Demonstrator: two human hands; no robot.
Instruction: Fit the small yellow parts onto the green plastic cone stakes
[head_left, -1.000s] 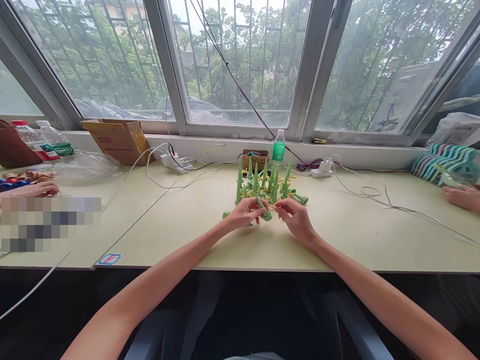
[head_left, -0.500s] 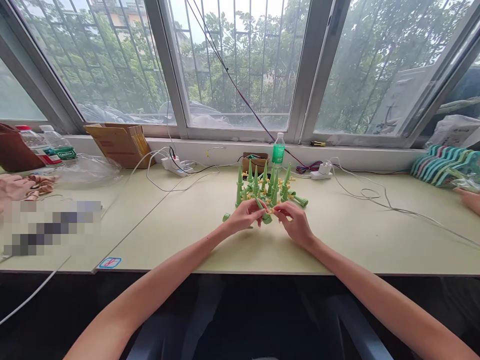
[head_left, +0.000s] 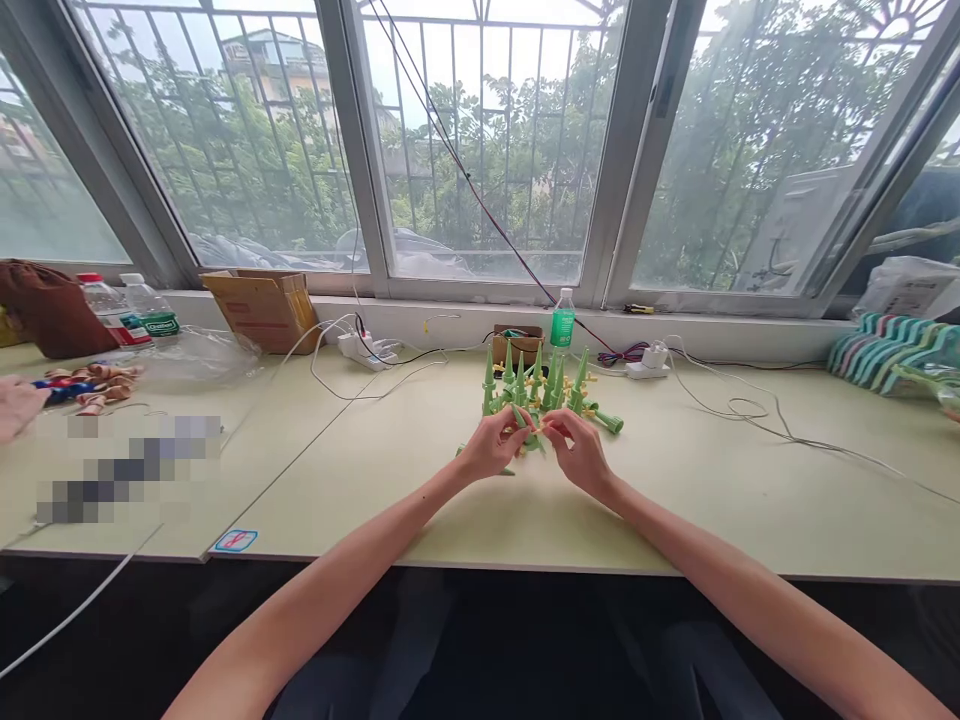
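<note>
My left hand (head_left: 487, 446) is closed around a green cone-shaped plastic piece (head_left: 519, 416), which is tilted with its tip up. My right hand (head_left: 576, 450) pinches a small yellow part (head_left: 538, 430) against the cone's side; the fingers partly hide it. Just behind my hands stand several green cones (head_left: 556, 382) with yellow pegs sticking out sideways. Another green piece (head_left: 609, 421) lies on its side at the right of this group. Beneath my left hand a green tip (head_left: 504, 472) shows on the table.
A small cardboard box (head_left: 517, 345) and a green-labelled bottle (head_left: 562, 320) stand behind the cones. White power strips (head_left: 646, 364) and loose cables run along the back. At far left, another person's hand (head_left: 19, 405) is beside brown pieces (head_left: 112, 385). Hangers (head_left: 885, 350) are stacked at right.
The head view has tilted upward, so the table sits lower in the picture. Both hands stay together at the cone, the right fingers still at the yellow part.
</note>
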